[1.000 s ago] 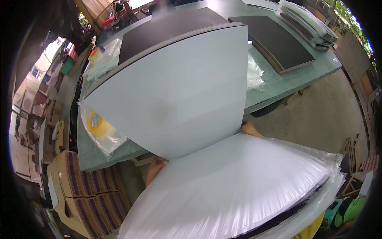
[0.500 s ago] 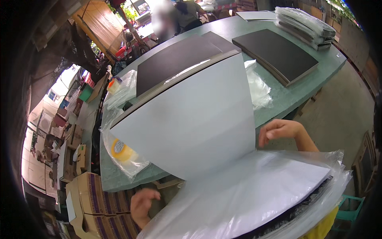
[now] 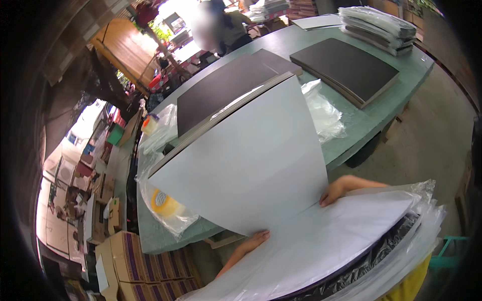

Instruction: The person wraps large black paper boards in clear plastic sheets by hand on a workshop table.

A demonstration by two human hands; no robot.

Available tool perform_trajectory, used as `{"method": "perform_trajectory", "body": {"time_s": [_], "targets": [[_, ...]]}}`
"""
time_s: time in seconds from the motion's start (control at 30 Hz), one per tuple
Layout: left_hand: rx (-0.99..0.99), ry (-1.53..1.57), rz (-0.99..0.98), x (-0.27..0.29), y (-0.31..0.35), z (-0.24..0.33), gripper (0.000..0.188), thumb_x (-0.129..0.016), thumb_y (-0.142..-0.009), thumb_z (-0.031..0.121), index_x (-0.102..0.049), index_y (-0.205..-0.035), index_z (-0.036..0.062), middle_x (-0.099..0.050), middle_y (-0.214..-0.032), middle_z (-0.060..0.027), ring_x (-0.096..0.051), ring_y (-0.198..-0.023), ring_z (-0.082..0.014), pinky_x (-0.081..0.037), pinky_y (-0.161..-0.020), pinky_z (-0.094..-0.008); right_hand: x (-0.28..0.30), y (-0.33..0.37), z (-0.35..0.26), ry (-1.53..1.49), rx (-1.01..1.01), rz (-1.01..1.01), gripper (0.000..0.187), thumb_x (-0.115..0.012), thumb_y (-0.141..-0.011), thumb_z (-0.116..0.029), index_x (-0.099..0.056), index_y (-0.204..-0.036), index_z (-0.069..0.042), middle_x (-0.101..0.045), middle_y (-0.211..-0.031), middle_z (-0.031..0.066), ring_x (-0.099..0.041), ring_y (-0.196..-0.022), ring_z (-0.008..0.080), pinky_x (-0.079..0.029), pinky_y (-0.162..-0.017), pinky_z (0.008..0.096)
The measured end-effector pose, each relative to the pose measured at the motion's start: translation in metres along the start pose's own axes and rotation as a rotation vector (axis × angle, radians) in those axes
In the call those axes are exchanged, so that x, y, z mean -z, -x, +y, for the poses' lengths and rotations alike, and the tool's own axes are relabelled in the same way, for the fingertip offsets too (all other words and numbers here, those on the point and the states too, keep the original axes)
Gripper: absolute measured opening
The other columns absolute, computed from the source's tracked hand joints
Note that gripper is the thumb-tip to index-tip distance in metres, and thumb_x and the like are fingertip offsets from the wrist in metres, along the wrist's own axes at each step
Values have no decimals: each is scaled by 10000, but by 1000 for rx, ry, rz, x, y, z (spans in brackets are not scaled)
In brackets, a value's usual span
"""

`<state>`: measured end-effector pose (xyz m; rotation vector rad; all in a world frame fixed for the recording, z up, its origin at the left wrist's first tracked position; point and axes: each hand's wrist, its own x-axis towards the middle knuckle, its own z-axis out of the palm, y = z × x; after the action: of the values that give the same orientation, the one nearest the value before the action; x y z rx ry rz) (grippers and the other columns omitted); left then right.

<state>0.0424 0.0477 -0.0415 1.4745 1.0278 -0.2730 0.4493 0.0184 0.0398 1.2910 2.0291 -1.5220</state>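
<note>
A broad pale-grey panel [image 3: 246, 155] slopes from the dark panels on the table down toward me. Its near end meets the mouth of a clear plastic sleeve [image 3: 346, 236], which lies over white and black layers close to my body. My left hand [image 3: 257, 240] is closed at the left corner of that mouth, thumb side against the panel's edge. At the right corner, my right hand [image 3: 332, 191] pinches the sleeve's edge beside the panel. The fingertips of both hands are partly hidden.
Dark panels [image 3: 221, 90] and another dark stack [image 3: 346, 67] lie on the green table [image 3: 371, 128]. Crumpled plastic [image 3: 321, 113], a yellow tape roll [image 3: 161, 199] and wrapped packs [image 3: 376, 29] are there too. Cartons [image 3: 145, 266] stand at lower left; a person [image 3: 233, 30] is beyond.
Both hands came inward from beside the panel to the corners of the sleeve's mouth and closed there. The view shifted slightly; the panel stays sloped.
</note>
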Motion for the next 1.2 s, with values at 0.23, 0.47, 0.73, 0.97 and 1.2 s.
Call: {"method": "perform_trajectory", "body": {"time_s": [0.23, 0.47, 0.73, 0.97, 1.2], "targets": [[-101, 122, -34, 2, -7, -16, 575, -438, -837, 431, -386, -1218, 3, -348, -1273, -159, -283, -1207, -251, -217, -995, -321, 150, 129, -3, -651, 350, 1138, 273, -577, -761, -265, -608, -879, -21, -620, -837, 46, -560, -824, 155, -432, -765, 280], [-107, 151, 95, -9, 17, 20, 556, -453, -835, 413, -411, -1195, -8, -391, -1235, -159, -336, -1166, -233, -246, -976, -301, 161, 39, 23, 131, -283, 1312, 411, -688, -647, -257, -568, -1023, -143, -493, -1140, 50, -451, -1061, 273, -402, -836, 364], [-32, 189, 188, -13, 34, 44, 524, -496, -817, 389, -451, -1159, -7, -457, -1163, -137, -384, -1115, -215, -280, -938, -282, 177, 22, 56, 70, -198, 1402, 251, -529, -667, -70, -593, -909, -73, -580, -924, 126, -546, -875, 289, -419, -760, 371], [27, 222, 158, -8, 15, 16, 459, -511, -822, 327, -467, -1133, -7, -507, -1075, -89, -436, -1014, -164, -322, -885, -257, 209, 39, 24, -141, 198, 1716, 251, -453, -681, -11, -569, -902, -36, -589, -879, 155, -550, -826, 308, -412, -746, 349], [-22, 268, 179, -8, 14, 7, 425, -514, -825, 305, -477, -1115, -5, -517, -1034, -79, -446, -976, -156, -340, -859, -257, 222, 93, -40, -248, 245, 1605, 180, -496, -747, -36, -570, -909, -14, -603, -851, 137, -571, -773, 211, -429, -715, 295]]}}
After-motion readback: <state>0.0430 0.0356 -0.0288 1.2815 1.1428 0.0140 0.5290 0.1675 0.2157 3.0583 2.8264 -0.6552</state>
